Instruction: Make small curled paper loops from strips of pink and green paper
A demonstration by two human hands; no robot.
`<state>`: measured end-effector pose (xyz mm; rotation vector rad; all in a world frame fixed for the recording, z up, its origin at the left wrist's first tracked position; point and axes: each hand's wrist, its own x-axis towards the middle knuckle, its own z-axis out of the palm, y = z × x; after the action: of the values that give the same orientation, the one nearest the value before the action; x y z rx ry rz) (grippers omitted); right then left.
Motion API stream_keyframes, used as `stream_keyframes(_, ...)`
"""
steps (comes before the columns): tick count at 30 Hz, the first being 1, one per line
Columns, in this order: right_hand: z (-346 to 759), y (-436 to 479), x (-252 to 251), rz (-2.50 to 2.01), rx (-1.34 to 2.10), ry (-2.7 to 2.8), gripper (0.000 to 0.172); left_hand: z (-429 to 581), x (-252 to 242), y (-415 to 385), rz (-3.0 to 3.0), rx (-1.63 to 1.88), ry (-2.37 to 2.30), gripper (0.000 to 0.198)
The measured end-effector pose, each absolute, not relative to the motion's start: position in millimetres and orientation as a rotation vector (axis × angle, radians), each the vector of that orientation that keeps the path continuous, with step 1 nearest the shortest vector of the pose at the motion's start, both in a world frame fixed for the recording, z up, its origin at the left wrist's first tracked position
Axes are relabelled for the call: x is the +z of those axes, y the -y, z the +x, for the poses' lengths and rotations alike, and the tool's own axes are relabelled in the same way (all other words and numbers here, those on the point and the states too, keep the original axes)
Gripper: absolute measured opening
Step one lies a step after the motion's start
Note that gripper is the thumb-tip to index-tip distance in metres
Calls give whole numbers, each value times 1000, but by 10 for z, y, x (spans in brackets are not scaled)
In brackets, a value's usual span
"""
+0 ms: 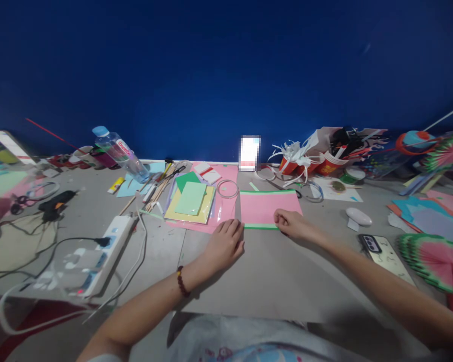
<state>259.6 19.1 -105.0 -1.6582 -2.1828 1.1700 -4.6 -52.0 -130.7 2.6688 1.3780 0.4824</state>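
A pink paper sheet [264, 207] with green strips along its far and near edges lies flat on the table. My left hand [226, 242] rests at the sheet's near left corner, its fingers slightly bent and the thumb apart, with nothing visible in it. Over the right part of the sheet, my right hand [289, 223] is curled closed; what its fingers hold, if anything, is hidden. Left of the sheet lies a stack of coloured papers with a light green piece [191, 199] on top, on a larger pink sheet [229, 203]. A coil of clear tape [227, 189] lies on that pink sheet.
A power strip [111, 254] with cables and a glue gun [57, 203] are at left. A water bottle [124, 156] leans behind. A phone with a blurred screen [249, 153], red paper cups [329, 165], a mouse [358, 216], another phone [387, 256] and watermelon-patterned fans [438, 259] surround the work area.
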Motion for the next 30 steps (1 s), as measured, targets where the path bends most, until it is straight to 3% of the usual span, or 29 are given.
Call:
stream_keyframes(15,2597,-187,-1058,-1669,1096,2274,16,-52,-1325,523,2666,506,-1376,50)
stream_keyframes(21,2721,-205,-1134,-1708,1001,2301,7,-47,-1322,529,2694,457,-1384,49)
stream_keyframes(25,2815,-122,-1105,-1809,744,2259,7,-44,-1331,530,2694,467,-1391,50)
stream_keyframes(30,2579,231,-1143,-1440,313,2335,29,-41,-1341,528,2705,459,-1392,48)
